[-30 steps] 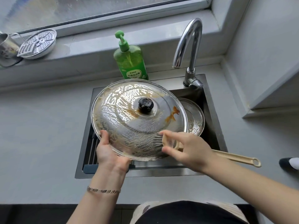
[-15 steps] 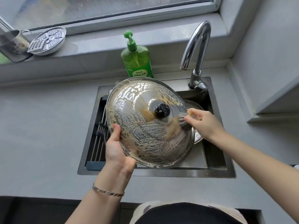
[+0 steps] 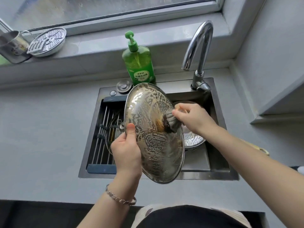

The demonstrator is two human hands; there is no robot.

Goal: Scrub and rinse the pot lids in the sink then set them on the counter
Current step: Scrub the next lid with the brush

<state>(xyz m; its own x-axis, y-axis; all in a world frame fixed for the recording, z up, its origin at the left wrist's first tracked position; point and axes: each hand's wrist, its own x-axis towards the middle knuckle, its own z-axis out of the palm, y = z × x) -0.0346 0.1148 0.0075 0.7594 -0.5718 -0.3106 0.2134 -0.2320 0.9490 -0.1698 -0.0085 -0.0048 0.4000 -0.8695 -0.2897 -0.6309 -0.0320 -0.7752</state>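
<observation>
A large steel pot lid [image 3: 153,145], streaked with soapy brown film, is tilted steeply on edge above the sink [image 3: 218,175]. My left hand [image 3: 126,148] grips its left rim, thumb on the top face. My right hand [image 3: 194,119] holds a long-handled dish brush [image 3: 171,120], whose bristles press on the lid near its centre and hide the knob. The brush's beige handle end [image 3: 263,151] shows beyond my right forearm. A second, smaller steel lid [image 3: 194,139] lies in the sink basin behind the big one.
A green dish soap pump bottle [image 3: 139,63] stands behind the sink, the chrome tap [image 3: 199,51] at its right. A roll-up drying rack [image 3: 105,134] covers the sink's left part. On the window sill sit a perforated steamer plate [image 3: 47,41] and a metal cup [image 3: 11,45]. Grey counter [image 3: 41,137] surrounds the sink.
My left hand has tilted the big lid from nearly flat to steeply on edge. My right hand has carried the brush from the near rim up to the centre by the knob.
</observation>
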